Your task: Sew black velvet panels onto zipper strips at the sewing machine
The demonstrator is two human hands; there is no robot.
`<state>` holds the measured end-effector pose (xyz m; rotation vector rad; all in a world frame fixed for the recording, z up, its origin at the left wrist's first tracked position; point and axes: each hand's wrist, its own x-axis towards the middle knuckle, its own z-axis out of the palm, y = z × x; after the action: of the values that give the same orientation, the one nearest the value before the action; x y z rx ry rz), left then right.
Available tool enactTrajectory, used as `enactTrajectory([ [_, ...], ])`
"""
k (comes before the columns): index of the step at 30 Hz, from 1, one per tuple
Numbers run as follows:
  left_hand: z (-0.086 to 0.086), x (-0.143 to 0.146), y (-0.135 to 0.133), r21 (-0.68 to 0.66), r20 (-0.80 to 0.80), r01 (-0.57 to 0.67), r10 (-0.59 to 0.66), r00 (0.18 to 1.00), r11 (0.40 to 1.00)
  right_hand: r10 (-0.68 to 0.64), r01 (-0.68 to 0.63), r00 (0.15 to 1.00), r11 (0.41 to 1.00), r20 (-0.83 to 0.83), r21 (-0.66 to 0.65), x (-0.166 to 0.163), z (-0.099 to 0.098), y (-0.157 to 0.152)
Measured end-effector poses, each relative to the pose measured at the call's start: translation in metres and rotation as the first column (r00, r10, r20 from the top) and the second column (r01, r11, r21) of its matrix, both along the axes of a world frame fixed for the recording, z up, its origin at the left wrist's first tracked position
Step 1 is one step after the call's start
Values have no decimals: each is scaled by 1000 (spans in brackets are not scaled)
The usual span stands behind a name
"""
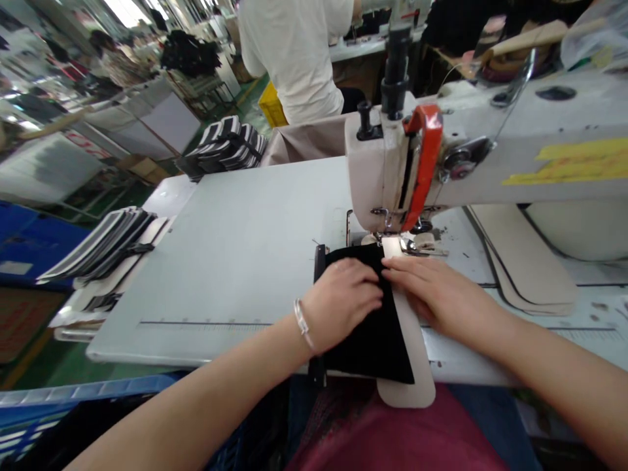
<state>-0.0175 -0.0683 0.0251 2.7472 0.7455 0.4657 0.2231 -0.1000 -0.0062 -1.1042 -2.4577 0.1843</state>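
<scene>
A black fabric piece (377, 340) lies on a beige shaped piece (409, 386) on the white sewing table (235, 261), running up under the presser foot (415, 245) of the sewing machine (392, 170). My left hand (341, 297) rests flat on the black fabric, fingers together pointing right. My right hand (436, 294) lies flat over the beige piece and the black fabric's edge, fingers stretched toward the left hand's fingertips. A bracelet circles my left wrist.
Stacks of black and white pieces (103, 245) sit at the table's left, with more (228, 144) at the far edge. Beige cut pieces (524, 261) lie under the machine arm. A person in a white shirt (294, 52) stands beyond. Blue crates (29, 242) are at left.
</scene>
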Motion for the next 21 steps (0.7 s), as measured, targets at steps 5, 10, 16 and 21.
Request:
enactTrajectory([
  [5,-8,-26,-75,47,14,166,-167,986,985,-9,9,1000,1000,7,-1,0,1,-11],
  [10,-9,-26,-77,44,79,145,-148,986,988,-30,29,999,1000,22,5,0,-4,-11],
  [16,1,-7,-9,55,39,-73,71,997,996,-32,32,999,999,29,5,0,-5,-12],
  [21,-18,3,36,-1,-56,-84,84,995,996,-28,28,1000,999,10,19,0,-5,-12],
])
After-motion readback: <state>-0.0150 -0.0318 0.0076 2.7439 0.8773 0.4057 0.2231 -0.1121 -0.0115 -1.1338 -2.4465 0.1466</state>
